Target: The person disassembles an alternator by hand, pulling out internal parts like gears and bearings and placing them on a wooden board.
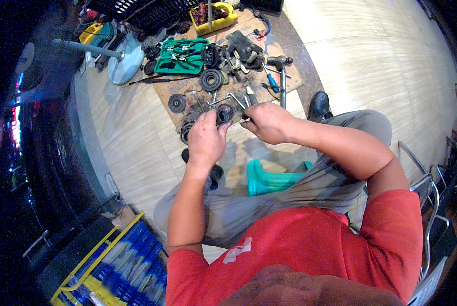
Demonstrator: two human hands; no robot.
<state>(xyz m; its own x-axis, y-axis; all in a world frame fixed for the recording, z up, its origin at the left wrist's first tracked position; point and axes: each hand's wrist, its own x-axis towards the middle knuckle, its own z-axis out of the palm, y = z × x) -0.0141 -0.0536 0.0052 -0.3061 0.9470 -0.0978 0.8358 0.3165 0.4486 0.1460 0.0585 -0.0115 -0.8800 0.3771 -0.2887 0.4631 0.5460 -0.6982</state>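
Observation:
My left hand (207, 138) is closed around the edge of a dark, round, toothed machine part (224, 113) with a hole in its middle. My right hand (270, 123) is closed on a hand tool (251, 96) whose metal end sticks out beyond the fingers; its exact kind is hard to make out. A thin bent metal rod (227, 98) lies between the hands, and whether I hold it cannot be seen. Just beyond the hands, a black ring-shaped part (211, 80) and a smaller dark disc (177, 103) rest on a greasy cardboard sheet (159, 94).
A green tool case (179, 56) lies open farther off, beside a yellow cut-open container (213, 19) of dark parts. To the right are a hammer (283, 81) and a blue-handled screwdriver (273, 80). A pale round stand base (127, 60) is at left; green boots (269, 178) stand nearer me.

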